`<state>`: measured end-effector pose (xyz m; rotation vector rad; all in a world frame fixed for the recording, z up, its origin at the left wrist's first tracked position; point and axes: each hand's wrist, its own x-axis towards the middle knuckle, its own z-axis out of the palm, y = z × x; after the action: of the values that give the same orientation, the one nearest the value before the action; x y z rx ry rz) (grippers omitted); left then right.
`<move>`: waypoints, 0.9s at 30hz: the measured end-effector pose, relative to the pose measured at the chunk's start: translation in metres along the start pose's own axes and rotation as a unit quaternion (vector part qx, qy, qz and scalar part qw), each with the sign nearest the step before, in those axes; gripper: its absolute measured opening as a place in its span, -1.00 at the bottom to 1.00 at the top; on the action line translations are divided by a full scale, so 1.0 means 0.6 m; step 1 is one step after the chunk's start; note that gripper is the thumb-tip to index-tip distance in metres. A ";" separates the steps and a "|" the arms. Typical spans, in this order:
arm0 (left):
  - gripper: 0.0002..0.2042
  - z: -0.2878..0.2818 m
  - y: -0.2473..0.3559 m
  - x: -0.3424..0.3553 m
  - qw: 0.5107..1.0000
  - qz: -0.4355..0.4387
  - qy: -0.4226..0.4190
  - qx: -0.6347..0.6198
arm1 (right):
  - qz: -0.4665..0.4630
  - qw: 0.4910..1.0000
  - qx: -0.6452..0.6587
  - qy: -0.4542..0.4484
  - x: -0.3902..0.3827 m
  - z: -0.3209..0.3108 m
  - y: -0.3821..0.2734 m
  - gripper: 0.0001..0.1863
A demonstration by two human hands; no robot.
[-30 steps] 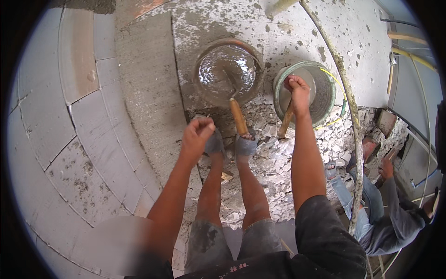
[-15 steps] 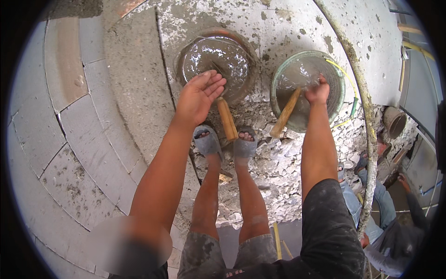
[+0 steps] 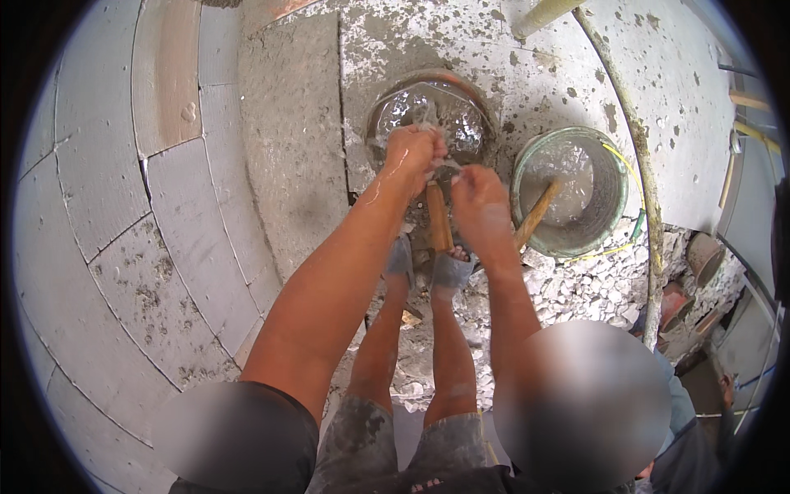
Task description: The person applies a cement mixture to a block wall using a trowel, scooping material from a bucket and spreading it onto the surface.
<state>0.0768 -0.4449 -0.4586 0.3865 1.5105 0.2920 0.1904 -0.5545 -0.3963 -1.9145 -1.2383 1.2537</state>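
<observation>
My left hand (image 3: 414, 151) is above the near part of a round tub (image 3: 471, 84) of wet grey mortar, its fingers curled in. Close to its right is my right hand (image 3: 481, 198), fingers also bent and a little smeared by motion. Splashed water shows around and between the hands, and wet streaks run along my left wrist. I see no tool in either hand. Below them a wooden trowel handle (image 3: 439, 218) sticks out of the tub toward my feet; its blade is hidden. To the right stands a green bucket (image 3: 611, 222) of cloudy water with another wooden handle (image 3: 536, 216) leaning from it.
White rubble (image 3: 568, 292) lies around my sandalled feet. A thick mortar-crusted hose (image 3: 638, 140) runs down the right side, past a small round pot (image 3: 704, 257). Grey blocks (image 3: 177, 193) lie on the left. Another person's clothing is partly visible at lower right.
My right hand has left the water bucket and come left beside my left hand. The open left hand has curled its fingers. Water now splashes there, and the view has shifted.
</observation>
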 end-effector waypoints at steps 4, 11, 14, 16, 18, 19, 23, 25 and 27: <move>-0.81 -0.039 -0.002 -0.012 0.971 0.142 0.070 0.181 | 0.087 0.990 -0.092 -0.068 -0.049 0.065 0.024 -0.85; -0.63 -0.158 0.084 0.010 0.947 0.223 -0.056 0.223 | 0.164 0.909 0.292 0.247 0.095 -0.171 0.312 -0.75; -0.68 -0.062 0.059 0.023 0.955 0.211 -0.113 0.175 | 0.206 0.829 0.419 0.306 0.152 -0.327 0.498 -0.73; -0.76 -0.061 0.020 0.016 0.976 0.170 -0.108 0.079 | 0.215 0.785 0.500 0.297 0.161 -0.292 0.498 -0.72; -0.80 -0.086 -0.020 -0.009 0.989 0.090 -0.104 -0.055 | 0.195 0.652 0.730 0.068 0.145 -0.218 0.408 -0.71; -0.80 -0.077 -0.038 -0.022 0.989 0.090 -0.102 -0.054 | 0.088 0.654 0.742 -0.114 0.135 -0.193 0.342 -0.74; -0.83 -0.049 -0.071 -0.042 0.973 0.030 -0.140 -0.183 | 0.108 0.872 0.428 -0.212 0.062 -0.075 0.082 -0.83; -0.81 -0.023 -0.056 -0.050 0.971 -0.013 -0.102 -0.217 | -0.025 0.980 0.188 -0.057 0.022 -0.012 0.003 -0.78; -0.78 -0.080 -0.052 -0.044 0.964 0.025 -0.124 -0.233 | -0.126 0.986 0.108 0.005 -0.009 0.046 -0.053 -0.72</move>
<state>0.0260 -0.4807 -0.4489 0.0796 1.1418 0.6028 0.1518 -0.5465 -0.3804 -1.5560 -1.2393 1.1903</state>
